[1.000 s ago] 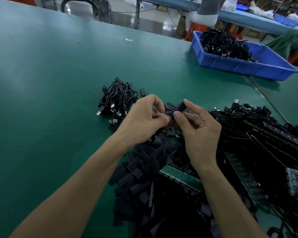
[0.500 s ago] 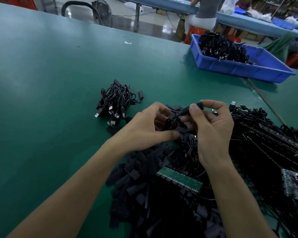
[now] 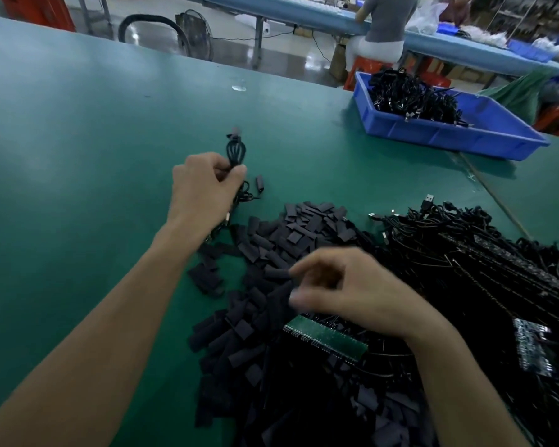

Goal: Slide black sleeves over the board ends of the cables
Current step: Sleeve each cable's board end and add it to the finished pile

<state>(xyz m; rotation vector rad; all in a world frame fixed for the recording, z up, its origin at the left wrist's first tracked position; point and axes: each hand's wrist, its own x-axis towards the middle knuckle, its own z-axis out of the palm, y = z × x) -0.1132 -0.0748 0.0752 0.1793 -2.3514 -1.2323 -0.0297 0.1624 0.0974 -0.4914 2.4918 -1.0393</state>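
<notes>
cable coil [image 3: 236, 153] gripped in left hand [image 3: 204, 191]; right hand [image 3: 349, 291], grip unclear, over sleeves [image 3: 304, 227].

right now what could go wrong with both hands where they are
The left hand grips a coiled cable whose loops stick out and may snag or uncoil. The right hand, blurred over the sleeve pile, could scatter sleeves or pinch two. Its wrist is near the green board and might drag it.
</notes>
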